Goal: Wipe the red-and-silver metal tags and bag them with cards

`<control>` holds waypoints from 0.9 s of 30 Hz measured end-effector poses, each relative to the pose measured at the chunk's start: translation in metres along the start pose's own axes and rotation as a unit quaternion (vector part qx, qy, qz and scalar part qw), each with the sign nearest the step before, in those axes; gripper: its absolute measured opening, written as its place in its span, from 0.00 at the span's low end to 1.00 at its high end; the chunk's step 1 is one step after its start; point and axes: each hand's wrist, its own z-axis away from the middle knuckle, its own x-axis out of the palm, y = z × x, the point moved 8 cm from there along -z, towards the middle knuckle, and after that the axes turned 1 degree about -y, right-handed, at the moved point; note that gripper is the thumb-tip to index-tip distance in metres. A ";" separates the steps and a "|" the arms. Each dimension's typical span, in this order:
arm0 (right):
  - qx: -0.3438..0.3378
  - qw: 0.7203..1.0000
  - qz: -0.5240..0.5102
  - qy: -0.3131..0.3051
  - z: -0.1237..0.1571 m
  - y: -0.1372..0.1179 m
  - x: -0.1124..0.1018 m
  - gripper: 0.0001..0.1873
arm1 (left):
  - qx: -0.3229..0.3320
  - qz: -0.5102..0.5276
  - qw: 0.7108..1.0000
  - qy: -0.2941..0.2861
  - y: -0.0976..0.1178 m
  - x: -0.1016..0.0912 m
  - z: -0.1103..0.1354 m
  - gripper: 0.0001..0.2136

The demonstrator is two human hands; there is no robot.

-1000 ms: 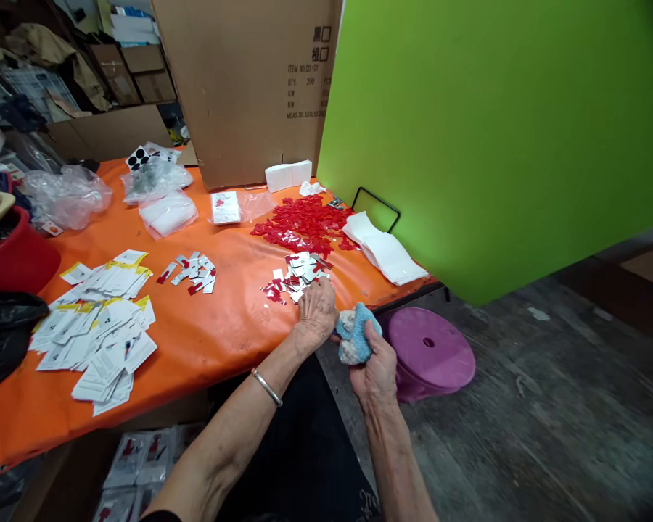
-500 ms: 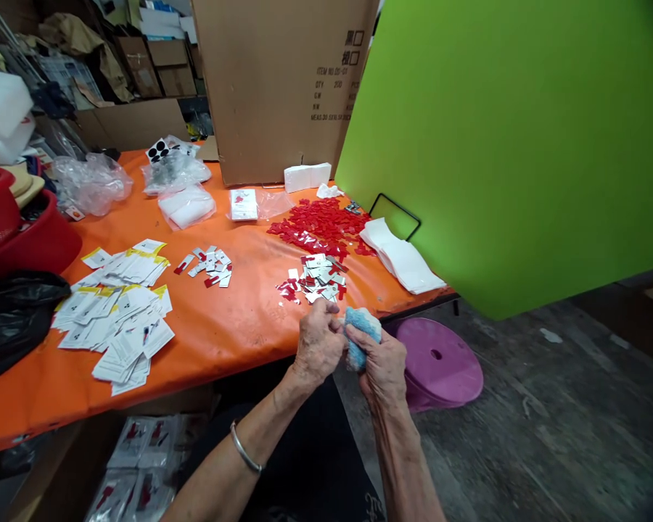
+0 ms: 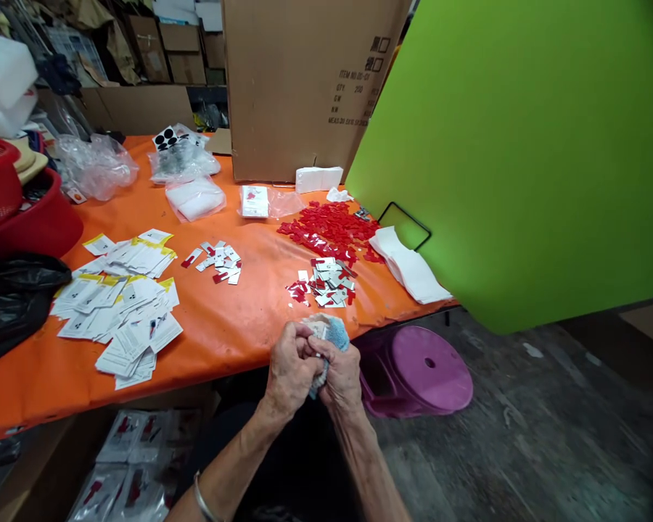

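A light blue and white cloth (image 3: 337, 331) is bunched in my right hand (image 3: 342, 373), whose fingers wrap around it just off the table's front edge. My left hand (image 3: 289, 370) is closed against the cloth from the left, fingertips pinched near my right thumb. What the left fingertips hold, if anything, is hidden. Just beyond the hands lies a pile of small silver metal plates (image 3: 331, 279) mixed with red pieces. Behind it spreads a larger heap of red plastic pieces (image 3: 331, 226). A smaller group of silver and red pieces (image 3: 226, 261) lies to the left.
Printed cards (image 3: 125, 308) are spread on the left of the orange table (image 3: 239, 330). A tall cardboard box (image 3: 299, 94) and a green panel (image 3: 500, 159) stand behind. White sheets (image 3: 411, 268) lie at the right edge. A purple stool (image 3: 435, 370) stands on the floor.
Both hands have moved left and slightly down with the cloth. My left hand has come closer to my right, its fingertips now against the cloth. The camera view has shifted slightly.
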 end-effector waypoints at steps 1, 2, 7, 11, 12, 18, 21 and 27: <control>-0.009 1.000 -0.006 0.013 -0.002 0.001 0.004 0.13 | 0.005 -0.010 1.000 0.005 0.003 -0.005 0.002 0.18; -0.012 0.999 -0.015 0.030 -0.006 0.000 0.005 0.14 | 0.009 -0.019 1.000 0.008 0.008 -0.011 0.002 0.18; -0.049 0.990 -0.074 0.108 -0.032 -0.027 -0.006 0.16 | 0.045 -0.181 0.982 0.041 0.059 -0.081 -0.029 0.17; -0.059 0.996 0.010 0.074 -0.037 -0.025 -0.014 0.16 | 0.120 -0.486 0.841 0.207 0.122 -0.149 -0.065 0.12; -0.050 0.996 0.026 0.066 -0.036 -0.019 -0.015 0.15 | 0.119 -0.557 0.788 0.236 0.130 -0.154 -0.072 0.10; -0.020 0.997 0.049 0.056 -0.037 0.000 -0.020 0.13 | 0.222 -0.634 0.737 0.076 0.096 -0.057 -0.098 0.15; 0.016 0.998 0.066 0.008 -0.041 -0.001 -0.016 0.12 | 0.205 -0.634 0.745 -0.009 0.061 -0.013 -0.108 0.16; 0.037 0.998 0.034 -0.043 -0.041 -0.002 -0.018 0.13 | 0.153 -0.593 0.790 -0.003 0.045 -0.007 -0.123 0.16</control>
